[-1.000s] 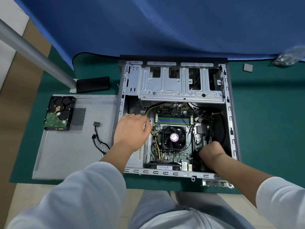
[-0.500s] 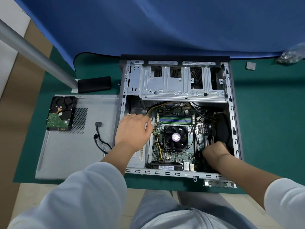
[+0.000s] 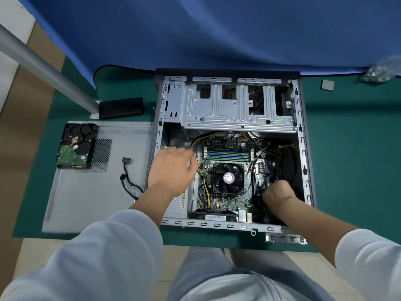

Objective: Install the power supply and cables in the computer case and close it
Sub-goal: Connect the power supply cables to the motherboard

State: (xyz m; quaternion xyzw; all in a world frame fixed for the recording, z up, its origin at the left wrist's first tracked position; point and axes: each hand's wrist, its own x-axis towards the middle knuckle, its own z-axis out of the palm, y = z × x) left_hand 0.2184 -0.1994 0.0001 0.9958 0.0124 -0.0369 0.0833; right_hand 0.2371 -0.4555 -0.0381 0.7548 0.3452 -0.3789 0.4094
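Computer case [image 3: 303, 153] lies open on its side on the green table [image 3: 347, 159], side panel off. Landmark for all that follows: the CPU fan [image 3: 229, 178] at the middle of the motherboard.

Nearest, right of the fan: right hand [image 3: 278, 193], knuckles up, reaching down beside the heatsink; fingers hidden under the hand, so cannot tell what they hold or how far they are closed. Since a second ago this hand has crept slightly toward the case's right wall; probably seating or routing a cable there, not confirmed.

Left of the fan: left hand [image 3: 172, 170] rests on the power supply [image 3: 181, 203], fingers curled at the yellow-and-black cable bundle [image 3: 205, 187] running along the board edge; appears to pinch it. Barely moved over the last second. Read: supply already in its bay, cabling in progress, closing not yet begun.

Farther left of the fan, outside the case: side panel [image 3: 97, 192] flat on the table, carrying a loose black cable [image 3: 127, 177] and a hard drive [image 3: 76, 146].

Beyond the fan: drive cage [image 3: 236, 105].
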